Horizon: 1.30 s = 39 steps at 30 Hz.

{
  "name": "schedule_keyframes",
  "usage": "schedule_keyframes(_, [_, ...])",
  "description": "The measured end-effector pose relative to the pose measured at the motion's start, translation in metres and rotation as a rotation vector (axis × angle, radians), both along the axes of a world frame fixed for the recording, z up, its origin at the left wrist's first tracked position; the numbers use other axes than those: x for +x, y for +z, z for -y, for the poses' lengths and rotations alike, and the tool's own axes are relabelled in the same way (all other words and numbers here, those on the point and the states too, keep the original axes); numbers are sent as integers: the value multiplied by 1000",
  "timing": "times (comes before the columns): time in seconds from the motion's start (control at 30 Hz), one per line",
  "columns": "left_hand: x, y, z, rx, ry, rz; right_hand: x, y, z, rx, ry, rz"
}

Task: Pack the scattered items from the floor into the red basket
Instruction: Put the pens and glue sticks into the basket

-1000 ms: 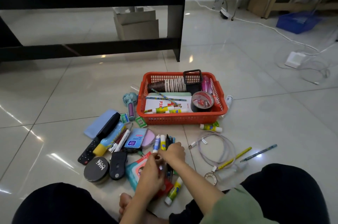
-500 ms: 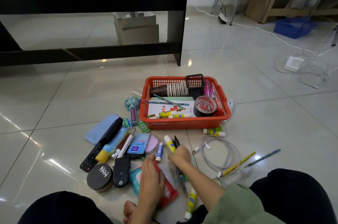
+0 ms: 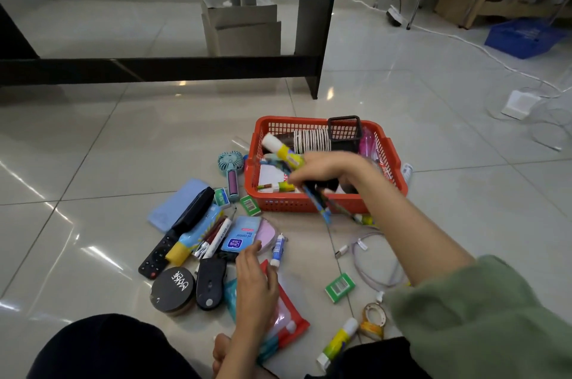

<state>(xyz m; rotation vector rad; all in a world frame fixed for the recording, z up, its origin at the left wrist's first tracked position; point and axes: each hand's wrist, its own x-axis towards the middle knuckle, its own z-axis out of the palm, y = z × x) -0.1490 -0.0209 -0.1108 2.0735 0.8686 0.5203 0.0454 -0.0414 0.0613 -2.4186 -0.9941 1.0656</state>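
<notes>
Nearest: glue stick [image 3: 338, 342] and tape roll [image 3: 375, 319] on tile by right knee, green box [image 3: 340, 285] just beyond, bare floor around it. Left hand [image 3: 254, 281] flat, fingers loosely extended, resting on red pouch [image 3: 292, 313]; holds nothing. Left of it: black mouse [image 3: 210, 282], round compact [image 3: 173, 290], remote [image 3: 156, 256], all touching or nearly so. Cable loop [image 3: 368, 258] to right of centre, under right forearm. Small blue-white tube [image 3: 278, 250] just beside left fingertips. Mid: dense cluster of markers, blue card pack [image 3: 240, 233], blue cloth [image 3: 176, 204], mini fan [image 3: 231, 169] hard against basket's left wall. Open tile left of cluster and right of basket. Right hand [image 3: 328, 169] above red basket [image 3: 309, 204] near rim, fingers curled round a bundle: glue stick with white cap [image 3: 280, 148] pointing up-left, pens [image 3: 318, 200] trailing down over front wall. Basket on floor, centre, already part-filled: black mesh cup [image 3: 344, 131], hair-tie roll [image 3: 311, 140]. Far: black table frame [image 3: 173, 69], white power cord [image 3: 458, 41], blue basket [image 3: 523, 38].

Versus half a second back: right hand up off floor pile with pens and glue, now over basket; green box uncovered where hand was; left hand roughly same spot.
</notes>
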Motion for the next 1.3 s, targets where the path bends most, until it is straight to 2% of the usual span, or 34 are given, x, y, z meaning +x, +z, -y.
schedule_keyframes(0.07, [-1,0,0,18,-11,4,13,6,-23,62,64,92])
schedule_keyframes(0.13, [-1,-1,0,36,-22,1,26,-3,-44,93,127,297])
schedule_keyframes(0.2, [0,-2,1,35,-25,-5,35,-27,-56,38,180,544])
schedule_keyframes(0.27, [1,-2,0,16,-25,-3,37,-60,-58,-87,223,637])
schedule_keyframes(0.33, [1,-2,0,11,-35,1,34,-90,-53,-203,194,492])
schedule_keyframes(0.43, [3,-3,1,27,-58,5,32,-109,-45,-177,115,354])
schedule_keyframes(0.5, [5,-4,3,34,-66,-7,33,-106,-46,-216,121,333])
schedule_keyframes(0.63, [4,-3,5,52,-106,-32,39,-91,-50,-305,76,165])
schedule_keyframes(0.7, [2,-1,4,57,-95,-28,42,-84,-53,-255,33,176])
schedule_keyframes(0.8, [1,1,3,62,-80,-16,47,-84,-51,-146,-74,386])
schedule_keyframes(0.93, [-2,-1,4,78,-95,-32,44,-102,-38,-150,-53,283])
schedule_keyframes(1.03, [-2,-1,3,91,-89,-23,44,-104,-32,-116,-62,337])
schedule_keyframes(1.13, [-1,-4,3,113,-109,-37,39,-98,-28,-128,-79,305])
schedule_keyframes(1.2, [0,-7,4,136,-123,-64,29,-98,-18,20,-112,425])
schedule_keyframes(1.3, [4,-8,5,142,-101,-110,-7,-106,7,484,-99,726])
